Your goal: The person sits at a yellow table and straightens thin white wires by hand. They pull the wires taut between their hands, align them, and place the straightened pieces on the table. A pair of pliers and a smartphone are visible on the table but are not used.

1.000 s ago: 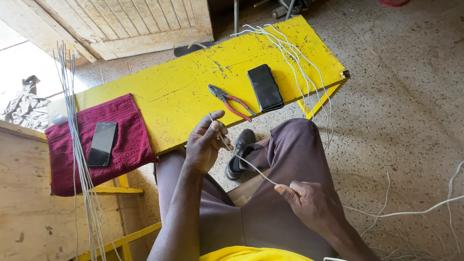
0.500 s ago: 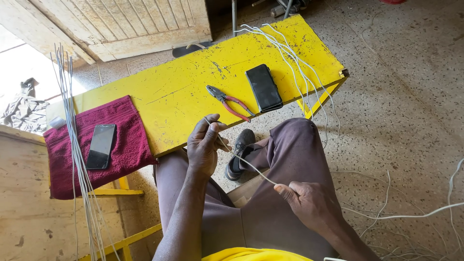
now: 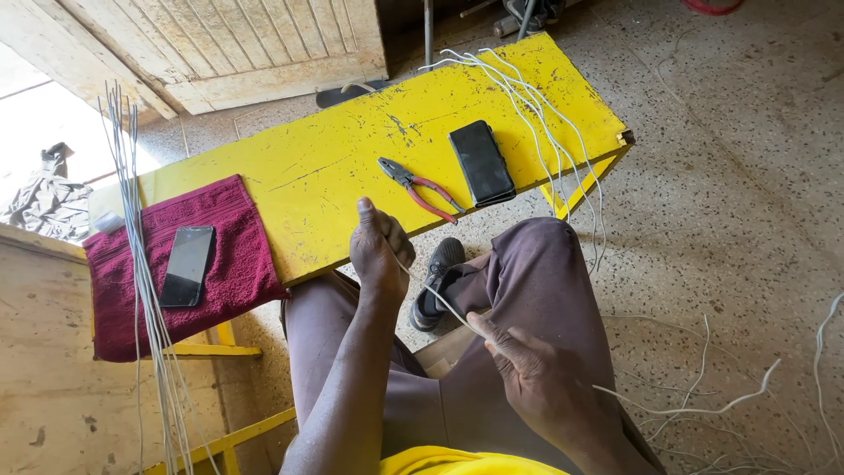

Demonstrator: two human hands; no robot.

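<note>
My left hand (image 3: 378,248) is closed around the upper end of a thin white wire (image 3: 444,301), thumb up, just in front of the yellow bench (image 3: 290,176). My right hand (image 3: 527,374) pinches the same wire lower down, above my right thigh; the wire runs taut between both hands and trails off to the right across the floor. Red-handled pliers (image 3: 418,187) lie on the bench just beyond my left hand, beside a black phone (image 3: 481,163).
A maroon towel (image 3: 224,264) with a second dark phone (image 3: 186,266) covers the bench's left end. A bundle of straight grey wires (image 3: 145,273) lies across it. White wires (image 3: 545,123) drape over the bench's right end. Loose wire (image 3: 703,409) litters the floor.
My left hand has turned and closed into a fist on the wire, thumb up. My right hand has shifted slightly along the wire. Pliers and phones have not moved.
</note>
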